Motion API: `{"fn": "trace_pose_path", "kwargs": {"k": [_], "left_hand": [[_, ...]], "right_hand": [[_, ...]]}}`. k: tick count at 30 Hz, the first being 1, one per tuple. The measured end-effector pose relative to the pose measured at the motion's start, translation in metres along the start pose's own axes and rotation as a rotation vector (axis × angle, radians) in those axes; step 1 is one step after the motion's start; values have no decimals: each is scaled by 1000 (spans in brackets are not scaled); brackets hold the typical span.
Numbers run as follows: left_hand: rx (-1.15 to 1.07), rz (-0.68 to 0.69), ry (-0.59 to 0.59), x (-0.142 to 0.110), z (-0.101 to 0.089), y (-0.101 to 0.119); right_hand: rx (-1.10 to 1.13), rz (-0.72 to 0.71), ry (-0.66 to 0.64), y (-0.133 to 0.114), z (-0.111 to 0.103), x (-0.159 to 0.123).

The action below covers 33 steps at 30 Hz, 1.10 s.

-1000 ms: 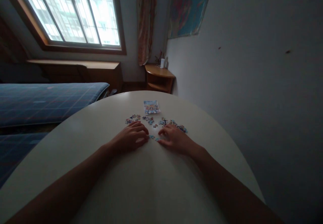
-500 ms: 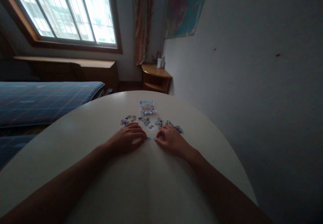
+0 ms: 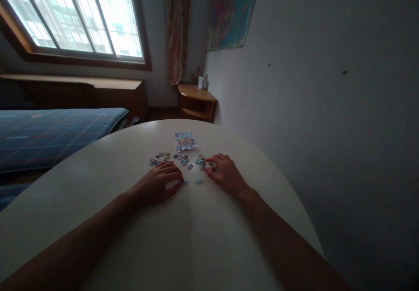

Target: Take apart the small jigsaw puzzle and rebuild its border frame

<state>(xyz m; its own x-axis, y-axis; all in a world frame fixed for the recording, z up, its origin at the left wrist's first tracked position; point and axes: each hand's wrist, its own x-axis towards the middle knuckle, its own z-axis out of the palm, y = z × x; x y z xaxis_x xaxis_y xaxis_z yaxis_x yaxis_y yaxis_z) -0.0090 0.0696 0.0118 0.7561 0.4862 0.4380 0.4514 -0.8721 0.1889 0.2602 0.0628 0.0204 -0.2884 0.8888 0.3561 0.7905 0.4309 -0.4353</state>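
Several small colourful puzzle pieces point(image 3: 183, 160) lie scattered on a round white table point(image 3: 183, 238). My left hand point(image 3: 159, 182) rests palm down beside them, fingers loosely curved and apart, nothing in it; a small blue piece point(image 3: 185, 182) lies just off its fingertips. My right hand point(image 3: 224, 173) lies flat with fingers stretched onto the right part of the scatter, fingertips touching pieces there. Another light blue piece point(image 3: 198, 181) sits on the table between my hands. A small printed picture card point(image 3: 185, 141) lies beyond the pieces.
The table's right edge runs close to a grey wall point(image 3: 327, 107). A bed with a blue checked cover point(image 3: 55, 129) stands on the left. A wooden corner shelf point(image 3: 196, 101) and a window point(image 3: 72, 15) are at the back.
My right hand has left the piece between my hands and reached forward onto the right side of the scatter. My left hand has stayed put. The view has turned slightly to the right.
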Motion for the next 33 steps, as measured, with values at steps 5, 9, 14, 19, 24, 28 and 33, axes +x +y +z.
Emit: {"fn": "trace_pose_path", "kwargs": {"k": [5,9,14,19,24,28,33], "left_hand": [[4,-4,-68,-1,1,-2],[34,-25,-164,-2,2,-4],[44,-64,-123,-2,3,-4],[31,-77,-56,-1,1,-3],[21,-31,-74,0,0,-1],[6,-10,-111,1,-1,2],[-26,-10,-93,1,-2,2]], "right_hand": [[-112,-33,-97,6,9,0],[-171,-21,-122,3,14,0],[-173,92,1,5,8,2],[-187,100,19,5,8,3],[-208,-62,-118,-9,14,1],[-199,-163,-215,-13,13,0],[-160,-48,-102,12,-9,1]]}}
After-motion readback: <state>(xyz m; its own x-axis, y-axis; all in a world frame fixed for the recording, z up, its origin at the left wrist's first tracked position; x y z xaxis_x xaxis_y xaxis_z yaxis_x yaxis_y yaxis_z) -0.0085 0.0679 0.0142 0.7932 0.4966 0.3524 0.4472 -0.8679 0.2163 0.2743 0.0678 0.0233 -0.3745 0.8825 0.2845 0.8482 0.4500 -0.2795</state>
